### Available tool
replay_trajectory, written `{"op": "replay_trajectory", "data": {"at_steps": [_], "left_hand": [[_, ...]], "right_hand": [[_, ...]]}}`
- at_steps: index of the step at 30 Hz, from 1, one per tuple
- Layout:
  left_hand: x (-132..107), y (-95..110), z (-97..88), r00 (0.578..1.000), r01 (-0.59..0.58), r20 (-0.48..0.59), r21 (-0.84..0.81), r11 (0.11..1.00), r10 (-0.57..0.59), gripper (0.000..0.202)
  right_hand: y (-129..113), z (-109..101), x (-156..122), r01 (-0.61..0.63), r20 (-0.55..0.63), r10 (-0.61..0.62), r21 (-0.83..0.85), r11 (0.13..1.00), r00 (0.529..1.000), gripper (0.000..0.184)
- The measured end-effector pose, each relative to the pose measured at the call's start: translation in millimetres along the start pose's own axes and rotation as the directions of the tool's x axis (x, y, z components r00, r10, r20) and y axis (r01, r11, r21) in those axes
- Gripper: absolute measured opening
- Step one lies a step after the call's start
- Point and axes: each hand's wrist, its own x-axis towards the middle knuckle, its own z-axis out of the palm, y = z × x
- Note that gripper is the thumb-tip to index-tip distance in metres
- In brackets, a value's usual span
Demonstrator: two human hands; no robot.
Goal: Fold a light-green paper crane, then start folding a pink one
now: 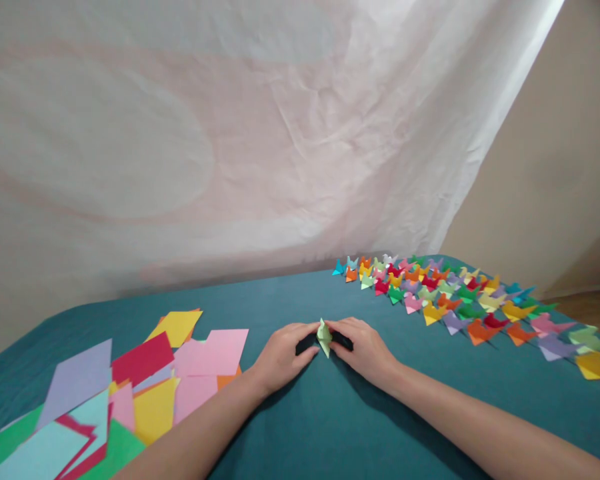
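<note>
A small light green folded paper figure (323, 338) is held upright between both hands, near the middle of the table. My left hand (283, 352) pinches it from the left, forefinger at its upper edge and thumb lower down. From the other side, my right hand (371, 348) grips it with forefinger and thumb. The figure is small and seen nearly end-on, so its exact folds cannot be made out.
Loose coloured paper sheets, among them a yellow sheet (155, 408) and a lilac sheet (77, 381), overlap at the left. Rows of folded paper birds (435, 313) stand at the right on the green tablecloth (280, 433). A pale cloth (260, 147) hangs behind.
</note>
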Motion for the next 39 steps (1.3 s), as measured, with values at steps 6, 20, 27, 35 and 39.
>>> {"op": "replay_trajectory", "data": {"at_steps": [6, 20, 27, 35, 39], "left_hand": [[2.3, 5.0, 5.6, 0.990, 0.111, -0.045, -0.312, 0.944, -0.131, 0.041], [4.6, 9.3, 12.6, 0.951, 0.251, 0.074, -0.747, 0.615, -0.299, 0.042], [5.1, 8.5, 11.3, 0.929, 0.285, 0.075, -0.768, 0.574, -0.361, 0.045], [6.1, 5.8, 12.2, 0.931, 0.271, 0.030, -0.725, 0.633, -0.365, 0.037], [5.9, 6.1, 11.5, 0.936, 0.252, -0.012, -0.676, 0.693, -0.352, 0.034]], "right_hand": [[3.4, 1.6, 1.2, -0.002, -0.023, 0.001, -0.040, 0.999, 1.000, 0.029], [-7.2, -2.6, -0.2, 0.007, -0.001, -0.007, -0.125, 0.992, 1.000, 0.025], [-8.7, -2.2, -0.3, -0.039, 0.002, 0.040, -0.137, 0.990, 0.999, 0.019], [-9.4, 0.2, 3.5, 0.002, 0.017, 0.002, -0.260, 0.966, 1.000, 0.011], [-8.9, 1.3, 6.2, 0.026, 0.010, -0.024, -0.302, 0.953, 1.000, 0.016]]}}
